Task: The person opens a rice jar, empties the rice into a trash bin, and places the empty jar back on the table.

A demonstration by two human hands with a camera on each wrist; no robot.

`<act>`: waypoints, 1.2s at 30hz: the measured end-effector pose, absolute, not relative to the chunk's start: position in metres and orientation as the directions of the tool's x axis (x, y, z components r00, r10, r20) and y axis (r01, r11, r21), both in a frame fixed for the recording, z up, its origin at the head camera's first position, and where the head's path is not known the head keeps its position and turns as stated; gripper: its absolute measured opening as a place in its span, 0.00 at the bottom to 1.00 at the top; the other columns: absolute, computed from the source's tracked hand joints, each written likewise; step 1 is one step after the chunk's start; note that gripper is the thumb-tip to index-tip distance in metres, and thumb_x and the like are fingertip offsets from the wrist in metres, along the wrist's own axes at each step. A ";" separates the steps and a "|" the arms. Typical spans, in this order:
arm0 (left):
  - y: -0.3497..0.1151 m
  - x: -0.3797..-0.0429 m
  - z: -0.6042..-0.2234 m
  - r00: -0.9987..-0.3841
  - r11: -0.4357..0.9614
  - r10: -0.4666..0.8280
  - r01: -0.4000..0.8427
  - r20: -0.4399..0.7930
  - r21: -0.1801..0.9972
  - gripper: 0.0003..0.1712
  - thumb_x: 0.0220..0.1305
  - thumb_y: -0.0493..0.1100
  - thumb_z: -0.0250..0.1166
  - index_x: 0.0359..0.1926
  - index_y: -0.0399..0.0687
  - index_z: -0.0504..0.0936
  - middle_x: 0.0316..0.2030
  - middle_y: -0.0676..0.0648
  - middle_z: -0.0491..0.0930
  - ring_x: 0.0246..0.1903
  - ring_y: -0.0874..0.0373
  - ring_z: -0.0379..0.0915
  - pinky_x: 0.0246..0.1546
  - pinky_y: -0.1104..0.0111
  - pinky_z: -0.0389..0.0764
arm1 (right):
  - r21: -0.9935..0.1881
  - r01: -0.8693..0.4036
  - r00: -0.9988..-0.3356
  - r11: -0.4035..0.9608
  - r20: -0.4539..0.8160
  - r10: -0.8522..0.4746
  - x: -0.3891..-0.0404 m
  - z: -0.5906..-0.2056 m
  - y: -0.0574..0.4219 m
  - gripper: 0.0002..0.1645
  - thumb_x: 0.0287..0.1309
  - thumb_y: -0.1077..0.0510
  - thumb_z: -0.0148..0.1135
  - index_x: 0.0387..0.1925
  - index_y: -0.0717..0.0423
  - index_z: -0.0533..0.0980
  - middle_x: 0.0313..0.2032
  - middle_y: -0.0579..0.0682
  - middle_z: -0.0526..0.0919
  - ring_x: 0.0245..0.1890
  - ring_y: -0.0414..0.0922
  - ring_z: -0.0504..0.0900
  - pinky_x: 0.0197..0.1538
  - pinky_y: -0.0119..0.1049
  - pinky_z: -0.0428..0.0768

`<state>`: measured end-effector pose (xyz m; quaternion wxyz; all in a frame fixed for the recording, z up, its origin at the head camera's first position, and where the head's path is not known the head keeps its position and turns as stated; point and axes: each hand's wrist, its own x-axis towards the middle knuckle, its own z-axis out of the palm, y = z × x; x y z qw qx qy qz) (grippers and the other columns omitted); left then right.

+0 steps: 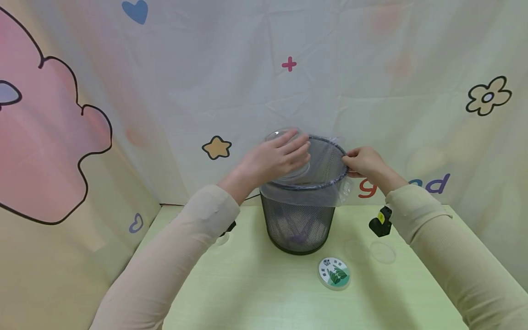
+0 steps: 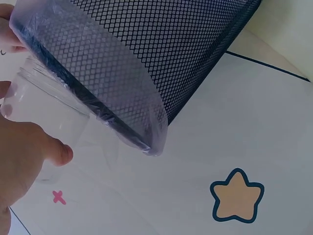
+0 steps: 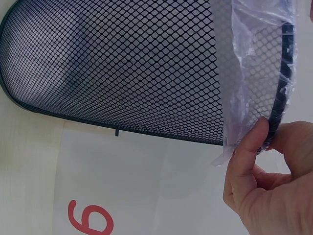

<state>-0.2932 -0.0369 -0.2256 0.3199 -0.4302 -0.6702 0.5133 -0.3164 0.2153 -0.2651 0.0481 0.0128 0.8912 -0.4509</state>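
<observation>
A black wire-mesh wastebasket (image 1: 299, 222) stands upright on the table, a thin clear plastic bag (image 1: 303, 197) folded outward over its rim. Over the left side of its mouth my left hand (image 1: 274, 159) holds a clear plastic jar (image 2: 46, 100), thumb on one side and fingers on the other. The jar's threaded neck is right at the bag-covered rim in the left wrist view. At the right side of the rim, my right hand (image 1: 365, 162) pinches the bag and rim (image 3: 279, 93) between thumb and fingers. Something purplish shows faintly through the mesh near the bottom.
A round disc with a green leaf print (image 1: 334, 273) lies on the pale green table (image 1: 264, 293) in front of the wastebasket. Behind stands a printed cloth backdrop (image 1: 247, 82), close to the basket. A black device (image 1: 381, 222) shows under the right wrist.
</observation>
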 end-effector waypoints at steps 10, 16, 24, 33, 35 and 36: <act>-0.029 -0.290 -0.234 -0.358 0.096 0.934 0.245 0.002 -0.965 0.32 0.66 0.39 0.53 0.69 0.55 0.55 0.68 0.48 0.55 0.69 0.52 0.45 0.69 0.57 0.44 | -0.802 0.062 -0.995 0.594 -0.094 -0.024 -0.317 -0.266 0.215 0.30 0.65 0.56 0.44 0.62 0.72 0.59 0.52 0.62 0.68 0.28 0.31 0.74 0.37 0.25 0.79; -0.034 -0.294 -0.234 -0.370 0.136 0.928 0.255 0.034 -0.957 0.35 0.65 0.38 0.55 0.70 0.53 0.54 0.68 0.46 0.56 0.68 0.50 0.48 0.69 0.57 0.46 | -0.803 0.066 -0.994 0.593 -0.103 -0.028 -0.317 -0.265 0.216 0.31 0.65 0.55 0.43 0.64 0.71 0.58 0.53 0.63 0.67 0.28 0.30 0.74 0.39 0.25 0.79; -0.044 -0.303 -0.236 -0.279 0.261 0.944 0.293 0.179 -0.920 0.27 0.64 0.33 0.54 0.64 0.46 0.63 0.62 0.43 0.66 0.63 0.49 0.59 0.66 0.60 0.56 | -0.802 0.070 -0.994 0.593 -0.106 -0.026 -0.317 -0.264 0.216 0.31 0.65 0.55 0.43 0.64 0.70 0.58 0.53 0.63 0.67 0.26 0.29 0.74 0.36 0.23 0.78; -0.054 -0.306 -0.238 -0.276 0.437 0.890 0.292 0.363 -0.850 0.25 0.62 0.36 0.57 0.60 0.41 0.66 0.58 0.42 0.70 0.57 0.49 0.66 0.61 0.64 0.65 | -0.816 0.071 -0.994 0.573 -0.104 -0.025 -0.318 -0.265 0.215 0.31 0.66 0.55 0.44 0.64 0.71 0.57 0.52 0.61 0.67 0.30 0.32 0.73 0.36 0.22 0.77; -0.056 -0.306 -0.237 -0.313 0.487 0.862 0.299 0.398 -0.820 0.26 0.61 0.36 0.58 0.61 0.40 0.66 0.57 0.41 0.70 0.57 0.49 0.67 0.60 0.64 0.66 | -0.821 0.073 -0.994 0.566 -0.105 -0.025 -0.317 -0.266 0.216 0.31 0.66 0.55 0.44 0.64 0.70 0.57 0.53 0.61 0.67 0.30 0.32 0.73 0.36 0.22 0.77; -0.057 -0.306 -0.237 -0.338 0.509 0.847 0.301 0.409 -0.806 0.27 0.61 0.37 0.59 0.61 0.40 0.66 0.58 0.41 0.70 0.57 0.49 0.67 0.61 0.64 0.66 | -0.824 0.073 -0.994 0.562 -0.105 -0.025 -0.317 -0.266 0.216 0.31 0.66 0.55 0.44 0.64 0.70 0.57 0.53 0.61 0.67 0.31 0.32 0.73 0.36 0.22 0.77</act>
